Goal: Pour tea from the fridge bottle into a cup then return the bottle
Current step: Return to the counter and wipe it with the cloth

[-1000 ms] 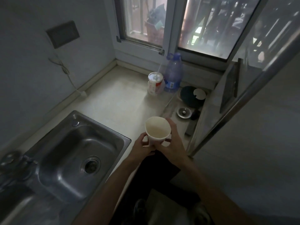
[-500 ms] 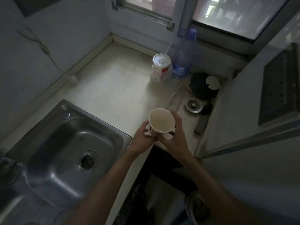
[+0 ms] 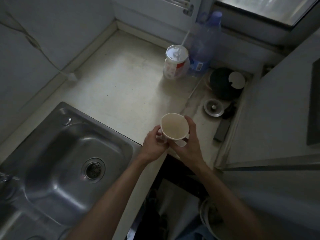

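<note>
1. The cup (image 3: 174, 128) is a white paper cup with a slightly bent rim. It is held upright over the front edge of the counter (image 3: 121, 87), just to the right of the sink (image 3: 60, 153).
2. The left hand (image 3: 154, 144) grips the cup on its left side, with the fingers curled around the lower wall.
3. The right hand (image 3: 189, 146) grips the cup on its right side. The thumb and fingers are wrapped around the wall, and one finger reaches up near the rim.
4. The inside of the cup looks pale. I cannot tell if there is liquid in it.
5. At the back of the counter a lidded drink cup with a straw (image 3: 175, 62) stands, and a blue plastic bottle (image 3: 203, 45) stands just beside it, on its right.
6. To the right of them, on a lower strip, there is a dark round pot (image 3: 223, 85) and nearer a small metal strainer (image 3: 213, 107).
7. A grey cabinet door (image 3: 277, 110) fills the right side of the view.
</note>
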A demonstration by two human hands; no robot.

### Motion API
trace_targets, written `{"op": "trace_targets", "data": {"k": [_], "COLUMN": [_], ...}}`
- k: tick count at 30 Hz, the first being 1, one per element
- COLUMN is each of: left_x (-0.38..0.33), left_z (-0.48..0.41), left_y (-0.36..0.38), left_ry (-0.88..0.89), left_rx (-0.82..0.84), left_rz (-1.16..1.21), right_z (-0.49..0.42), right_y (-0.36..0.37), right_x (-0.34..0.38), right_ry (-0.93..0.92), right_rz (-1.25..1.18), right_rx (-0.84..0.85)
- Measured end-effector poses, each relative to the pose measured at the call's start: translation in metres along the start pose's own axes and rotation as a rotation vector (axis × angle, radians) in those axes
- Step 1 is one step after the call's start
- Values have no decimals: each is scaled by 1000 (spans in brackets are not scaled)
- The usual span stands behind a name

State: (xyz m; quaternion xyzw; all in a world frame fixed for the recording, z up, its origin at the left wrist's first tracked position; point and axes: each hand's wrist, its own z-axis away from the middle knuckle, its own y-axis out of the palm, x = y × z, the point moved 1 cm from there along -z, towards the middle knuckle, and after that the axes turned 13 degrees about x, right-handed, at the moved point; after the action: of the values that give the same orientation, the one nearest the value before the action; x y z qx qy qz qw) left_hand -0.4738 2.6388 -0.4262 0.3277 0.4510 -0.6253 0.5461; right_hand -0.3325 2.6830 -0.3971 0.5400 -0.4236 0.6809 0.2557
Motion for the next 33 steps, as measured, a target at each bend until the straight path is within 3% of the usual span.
{"op": "trace_targets", "data": {"k": [12, 25, 33], "left_x": [-1, -37, -75], "left_z": [0, 68, 128], "left_y": [1, -28, -31], "left_ry": [-12, -52, -43], "left_rx": [-19, -101, -171], "left_rz": [-34, -358, -612], "right_z": [2, 40, 79], "right_y": [-1, -26, -46], "right_x": [1, 48, 101], "right_ry": [124, 125, 101], "right_rz": [36, 200, 277], "right_rx": [72, 65, 198]}}
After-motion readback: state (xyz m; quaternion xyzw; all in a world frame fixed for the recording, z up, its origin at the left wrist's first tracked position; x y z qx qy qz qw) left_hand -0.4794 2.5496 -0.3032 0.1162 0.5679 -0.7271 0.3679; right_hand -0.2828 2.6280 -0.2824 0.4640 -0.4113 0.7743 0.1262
